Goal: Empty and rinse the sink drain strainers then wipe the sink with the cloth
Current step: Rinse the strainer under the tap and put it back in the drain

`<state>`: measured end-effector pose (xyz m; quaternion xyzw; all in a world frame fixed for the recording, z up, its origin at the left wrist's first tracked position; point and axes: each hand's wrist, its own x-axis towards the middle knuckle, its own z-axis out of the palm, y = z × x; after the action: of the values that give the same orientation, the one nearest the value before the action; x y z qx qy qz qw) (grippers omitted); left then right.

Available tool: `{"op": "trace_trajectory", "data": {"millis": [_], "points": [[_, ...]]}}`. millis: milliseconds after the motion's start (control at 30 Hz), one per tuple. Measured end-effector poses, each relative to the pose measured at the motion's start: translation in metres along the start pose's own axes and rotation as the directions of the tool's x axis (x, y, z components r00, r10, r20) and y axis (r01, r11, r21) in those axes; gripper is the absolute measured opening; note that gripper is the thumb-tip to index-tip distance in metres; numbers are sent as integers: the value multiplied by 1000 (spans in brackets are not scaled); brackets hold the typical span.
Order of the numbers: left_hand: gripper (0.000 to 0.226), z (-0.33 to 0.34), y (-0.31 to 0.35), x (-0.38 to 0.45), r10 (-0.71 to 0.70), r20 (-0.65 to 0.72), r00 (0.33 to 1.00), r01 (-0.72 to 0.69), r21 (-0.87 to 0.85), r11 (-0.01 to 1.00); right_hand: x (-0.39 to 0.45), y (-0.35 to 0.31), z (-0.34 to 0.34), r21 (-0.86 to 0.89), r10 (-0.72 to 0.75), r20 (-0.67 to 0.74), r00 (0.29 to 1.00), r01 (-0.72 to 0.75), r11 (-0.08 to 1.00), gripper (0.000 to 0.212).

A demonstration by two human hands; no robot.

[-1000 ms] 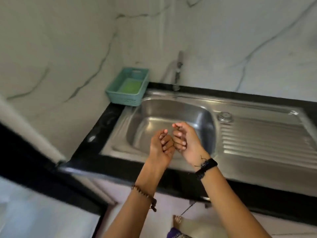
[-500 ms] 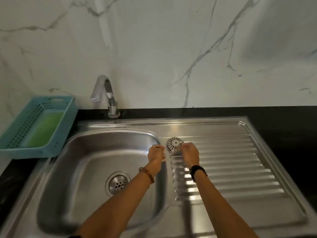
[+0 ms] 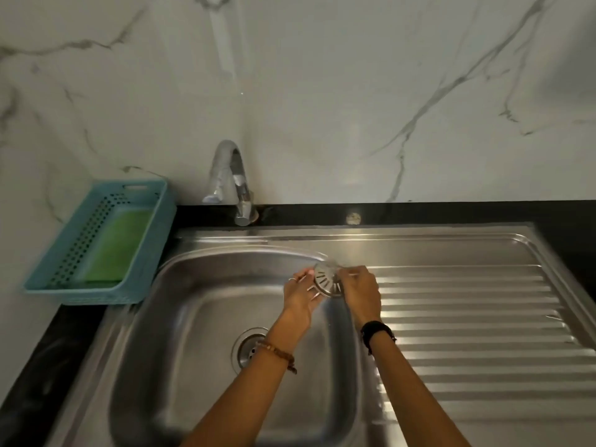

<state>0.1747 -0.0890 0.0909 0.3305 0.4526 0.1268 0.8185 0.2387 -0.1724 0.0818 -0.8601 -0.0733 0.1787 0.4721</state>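
Strainer [image 3: 327,280] pinched by both left hand [image 3: 301,295] and right hand [image 3: 361,293] over sink [image 3: 180,317] rim; lift level, carry without spilling debris

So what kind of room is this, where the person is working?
Most likely a home kitchen, at the sink counter. A stainless steel sink with a ribbed drainboard sits in a black countertop under a curved tap, and both hands hold a small metal drain strainer.
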Motion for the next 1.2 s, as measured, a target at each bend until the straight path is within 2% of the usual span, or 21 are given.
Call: {"op": "trace_trajectory", "data": {"millis": [67, 200, 267, 300, 367, 467, 533, 600, 633, 667, 733, 767, 800, 833, 867, 933, 967, 1033, 1133, 1200], "points": [[34, -34, 26, -1, 51, -45, 998, -53, -34, 998, -2, -29, 30, 28, -118, 52, 992, 116, 993, 20], [37, -107, 75, 5, 75, -67, 995, -77, -32, 997, 5, -106, 95, 104, -356, 179, 917, 342, 934, 34], [33, -132, 89, 10, 55, -64, 996, -57, -41, 997, 12, -132, 123, 23, -428, 214, 878, 434, 901, 38], [29, -143, 95, 13, 37, -64, 997, -40, -46, 998, 15, -139, 136, -79, -461, 223, 859, 487, 870, 38], [13, -160, 100, 20, -14, -44, 999, 11, -62, 998, 18, -141, 155, -320, -528, 192, 827, 562, 763, 35], [11, -171, 101, 33, -83, 20, 996, 84, -105, 991, 23, -133, 163, -579, -623, 183, 760, 596, 557, 34], [11, -170, 99, 39, -119, 71, 990, 125, -91, 988, 29, -133, 159, -664, -650, 320, 690, 652, 366, 47], [11, -164, 97, 42, -156, 85, 984, 161, -55, 985, 33, -140, 151, -649, -612, 445, 654, 706, 283, 58], [11, -162, 96, 43, -170, 84, 982, 174, -43, 984, 33, -144, 147, -609, -571, 481, 666, 721, 329, 59], [11, -160, 95, 44, -184, 87, 979, 188, -42, 981, 31, -147, 142, -534, -538, 468, 701, 710, 460, 55], [13, -160, 91, 47, -207, 92, 974, 213, -60, 975, 20, -142, 137, -373, -501, 289, 816, 578, 726, 40], [13, -161, 89, 49, -221, 85, 972, 227, -70, 971, 14, -135, 135, -362, -447, 196, 873, 488, 794, 34], [13, -163, 86, 50, -238, 70, 969, 243, -78, 967, 7, -125, 133, -418, -354, 164, 921, 390, 821, 31], [13, -164, 85, 51, -255, 58, 965, 259, -92, 961, 0, -114, 131, -484, -220, 196, 956, 289, 826, 32], [13, -165, 83, 52, -268, 53, 962, 272, -114, 955, -5, -102, 129, -527, -77, 255, 964, 205, 825, 37], [9, -167, 78, 53, -283, 33, 959, 285, -139, 948, -19, -89, 126, -442, 169, 343, 924, 0, 897, 48], [8, -168, 77, 52, -282, 28, 959, 283, -143, 949, -23, -85, 125, -379, 203, 351, 914, -60, 923, 48], [15, -170, 71, 52, -258, 52, 965, 263, -144, 954, -27, -81, 126, -258, 150, 351, 924, -58, 964, 43], [10, -169, 70, 45, -212, 123, 969, 229, -141, 963, -32, -80, 129, -101, 72, 329, 941, -40, 994, 40], [19, -170, 74, 40, -163, 119, 979, 182, -166, 969, -34, -73, 130, 2, 68, 297, 953, -72, 997, 36]]}}
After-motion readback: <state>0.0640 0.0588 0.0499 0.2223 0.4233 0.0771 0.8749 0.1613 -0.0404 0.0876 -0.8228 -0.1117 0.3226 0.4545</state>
